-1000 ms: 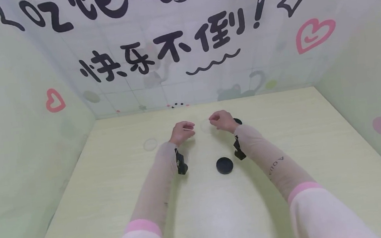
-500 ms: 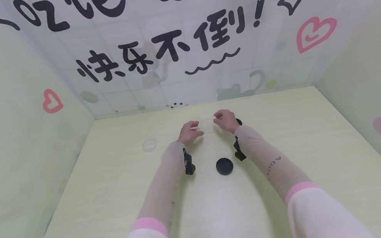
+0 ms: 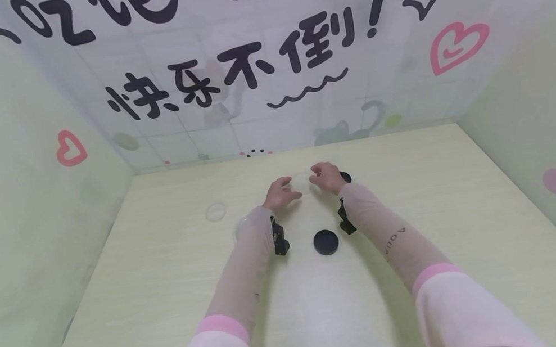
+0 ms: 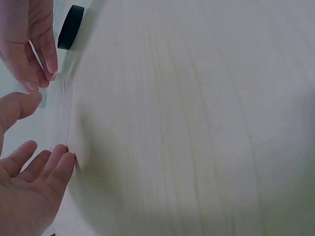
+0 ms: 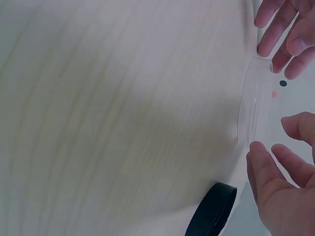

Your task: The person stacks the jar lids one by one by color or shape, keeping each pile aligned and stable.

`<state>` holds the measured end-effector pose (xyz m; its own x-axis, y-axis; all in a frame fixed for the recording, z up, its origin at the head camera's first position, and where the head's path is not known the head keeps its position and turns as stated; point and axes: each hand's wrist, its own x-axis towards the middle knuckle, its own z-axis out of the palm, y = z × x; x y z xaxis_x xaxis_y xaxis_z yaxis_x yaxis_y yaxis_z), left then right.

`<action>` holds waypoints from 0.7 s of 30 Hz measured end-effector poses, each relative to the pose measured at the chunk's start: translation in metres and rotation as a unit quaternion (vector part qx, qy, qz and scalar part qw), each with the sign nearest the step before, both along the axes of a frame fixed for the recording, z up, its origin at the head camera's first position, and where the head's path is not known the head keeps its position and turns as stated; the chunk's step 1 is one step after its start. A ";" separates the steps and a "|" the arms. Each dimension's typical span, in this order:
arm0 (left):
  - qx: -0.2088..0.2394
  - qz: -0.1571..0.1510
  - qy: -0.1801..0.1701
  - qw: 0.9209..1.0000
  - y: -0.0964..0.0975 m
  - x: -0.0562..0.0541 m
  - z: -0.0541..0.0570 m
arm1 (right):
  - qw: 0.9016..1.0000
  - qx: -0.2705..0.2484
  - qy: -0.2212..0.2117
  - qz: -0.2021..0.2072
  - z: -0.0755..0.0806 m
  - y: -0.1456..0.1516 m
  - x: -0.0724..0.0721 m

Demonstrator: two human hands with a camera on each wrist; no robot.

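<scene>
A clear, shallow round petri dish (image 3: pixel 303 184) lies near the back of the table between both hands. My left hand (image 3: pixel 279 194) is at its left side, thumb and fingers spread, with fingertips (image 4: pixel 60 149) right at the low wall. On the opposite side is my right hand (image 3: pixel 326 177), its fingertips (image 5: pixel 257 145) at the dish's edge and its thumb raised apart. Both wrist views show the transparent wall (image 4: pixel 61 110) edge-on, flat over the wood-grain surface. A black round lid-like piece (image 5: pixel 211 211) lies just beside the right hand, partly hidden by it in the head view.
A second black shallow round piece (image 3: pixel 326 242) lies nearer the body, between the forearms. To the left is a clear round disc (image 3: pixel 215 212); another clear round piece (image 3: pixel 240 229) is partly covered by the left sleeve. A printed curtain (image 3: pixel 233 133) closes off the back edge.
My left hand has moved right, up to the dish's side. The right hand's fingers, close together at the dish's edge a second ago, are now apart. The other things stay put.
</scene>
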<state>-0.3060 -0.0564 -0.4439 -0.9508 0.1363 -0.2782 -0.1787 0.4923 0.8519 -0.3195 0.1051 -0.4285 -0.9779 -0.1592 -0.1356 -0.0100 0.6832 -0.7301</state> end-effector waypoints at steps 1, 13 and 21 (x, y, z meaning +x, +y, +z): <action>-0.001 0.000 0.000 1.000 0.001 0.001 0.002 | 1.000 -0.001 -0.003 -0.001 -0.002 0.000 -0.002; -0.002 0.010 -0.011 1.000 -0.004 0.010 0.007 | 1.000 0.006 0.013 0.027 -0.070 0.012 -0.056; -0.025 0.023 -0.001 0.999 -0.007 0.009 0.005 | 0.998 -0.002 0.052 0.043 -0.195 0.036 -0.151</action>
